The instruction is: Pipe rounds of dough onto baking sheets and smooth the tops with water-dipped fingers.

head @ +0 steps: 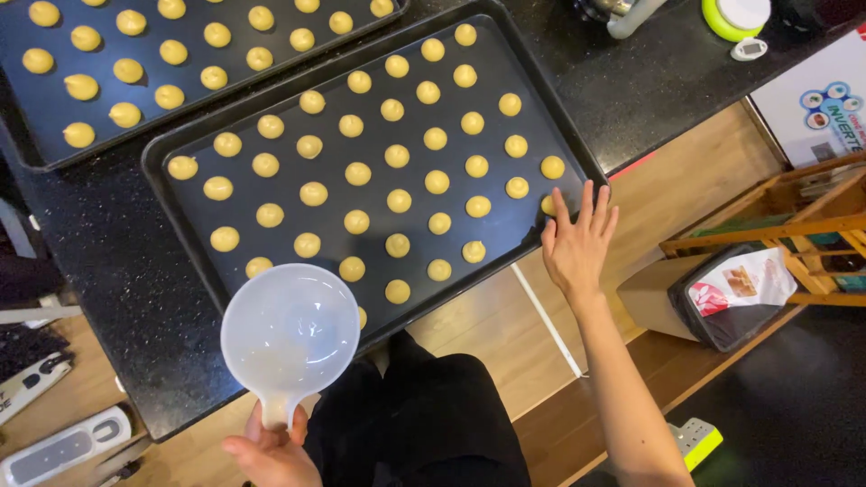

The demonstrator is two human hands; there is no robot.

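Note:
My left hand point(271, 451) grips the short handle of a translucent white plastic bowl point(290, 329), held over the near edge of a black baking tray point(162, 149). The tray carries several rows of small round yellow dough mounds point(398, 155). My right hand point(577, 242) is flat with fingers spread, its fingertips touching the tray's right corner rim next to the outermost mound. The bowl hides a few mounds beneath it.
A second black tray point(27, 153) of dough mounds lies at the upper left on the dark speckled counter point(99, 243). A green-rimmed scale point(735, 16) sits at the top right. Below the counter are a wooden floor, a wooden rack point(794, 225) and a lined bin point(713, 298).

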